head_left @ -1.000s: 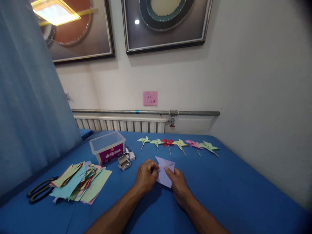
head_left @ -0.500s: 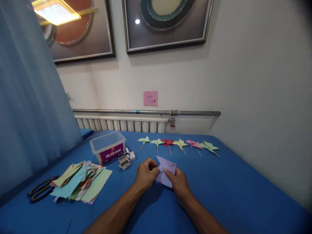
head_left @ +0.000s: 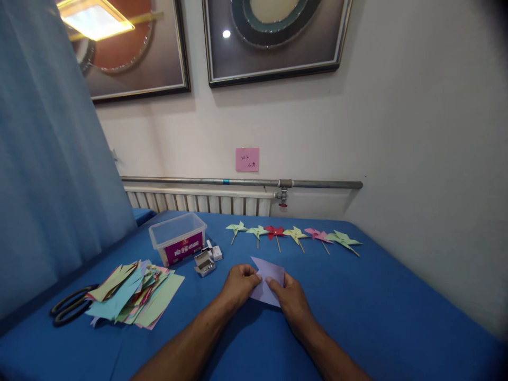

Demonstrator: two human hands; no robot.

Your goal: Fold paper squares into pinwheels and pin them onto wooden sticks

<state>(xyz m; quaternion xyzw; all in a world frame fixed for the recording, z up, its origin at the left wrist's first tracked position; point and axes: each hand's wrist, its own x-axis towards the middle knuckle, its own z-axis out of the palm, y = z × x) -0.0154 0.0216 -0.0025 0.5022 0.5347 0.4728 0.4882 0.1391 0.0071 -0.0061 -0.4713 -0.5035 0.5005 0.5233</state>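
Between my hands, above the blue table cover, is a sheet of purple paper (head_left: 270,293) with a pointed corner sticking up at its upper left. My left hand (head_left: 240,286) pinches its left edge between thumb and fingers. From the right, my right hand (head_left: 291,296) grips the sheet, the thumb lying on its face and the fingers behind it. Beyond the hands lies a row of several paper pinwheels on sticks, among them a red pinwheel (head_left: 275,232), a yellow pinwheel (head_left: 295,235) and a pink pinwheel (head_left: 316,234).
On the left lie a pile of coloured paper (head_left: 135,293) and black-handled scissors (head_left: 71,306), partly under the paper. A clear plastic tub (head_left: 178,241) stands behind, beside a small open box (head_left: 205,263). A radiator (head_left: 198,202) and pipe run along the wall.
The purple paper has turned slightly in my hands, and its upper right corner looks flatter. Both hands keep their hold. The whole view has shifted a little.
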